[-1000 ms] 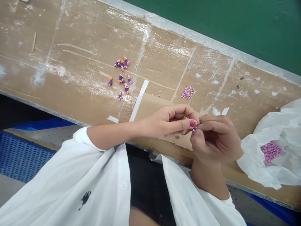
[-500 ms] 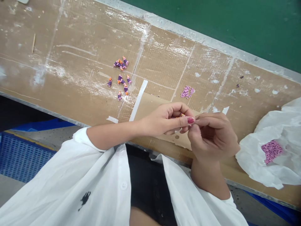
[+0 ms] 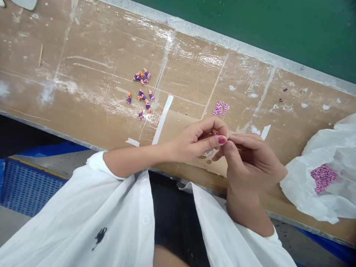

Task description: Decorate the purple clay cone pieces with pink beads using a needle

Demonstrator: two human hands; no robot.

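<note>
The figurine [image 3: 214, 132] is mostly hidden in the curled fingers of the left hand [image 3: 205, 139], above the tabletop [image 3: 111, 87] toward its near edge, and the right hand [image 3: 251, 157] has thumb and forefinger pinched together at the left thumb's tip, whether on something one cannot tell. Open room runs from the pile of pink pieces [image 3: 220, 108] to the tabletop's far edge. Of the figurine, only a glossy orange-and-reddish part shows.

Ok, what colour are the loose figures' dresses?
The dresses are mainly dark purple, best seen in the head view.
</note>
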